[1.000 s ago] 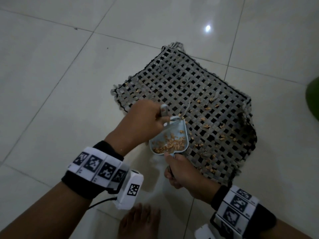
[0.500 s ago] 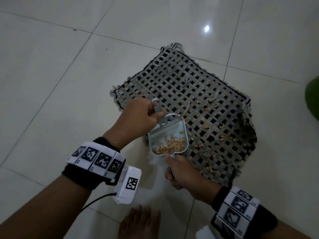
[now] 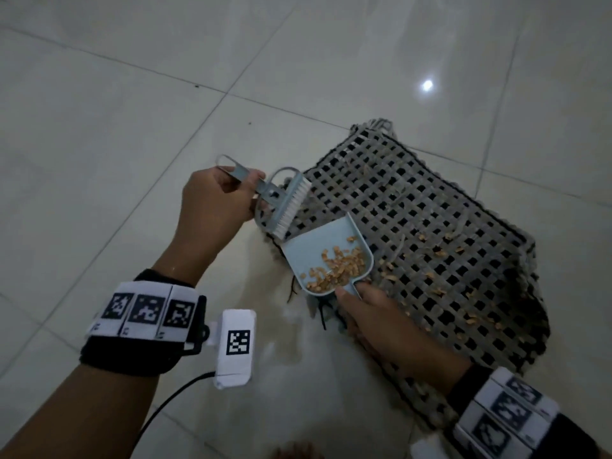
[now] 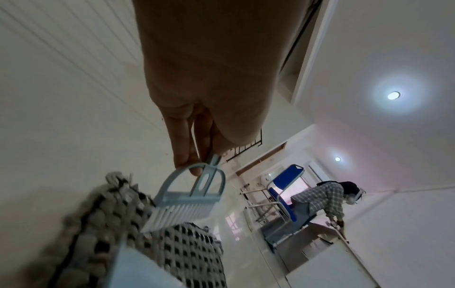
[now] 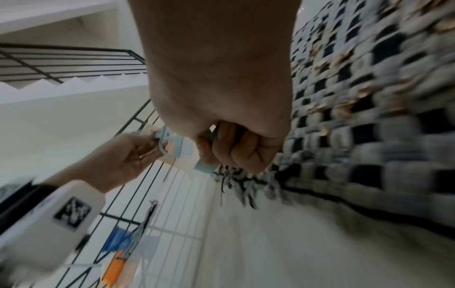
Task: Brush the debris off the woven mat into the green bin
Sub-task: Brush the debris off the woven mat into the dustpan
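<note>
A grey and black woven mat (image 3: 430,226) lies on the tiled floor, with tan debris (image 3: 440,251) scattered over its right half. My left hand (image 3: 215,203) grips the handle of a small pale blue brush (image 3: 288,207), held above the mat's left corner; the brush (image 4: 187,202) shows its white bristles in the left wrist view. My right hand (image 3: 374,319) holds the handle of a pale blue dustpan (image 3: 326,256), which carries a heap of debris and is tilted at the mat's near edge. The right hand (image 5: 236,148) is a closed fist round that handle. The green bin is out of view.
Pale floor tiles (image 3: 132,111) surround the mat. A bare foot (image 3: 298,452) shows at the bottom edge. In the left wrist view another person (image 4: 327,198) bends beside a blue chair (image 4: 288,187). A stair railing (image 5: 61,62) stands beyond the right hand.
My left hand has pulled the brush left and away from the dustpan, off the mat's corner. The view has swung left, so the green bin has dropped out of sight. The dustpan stays loaded.
</note>
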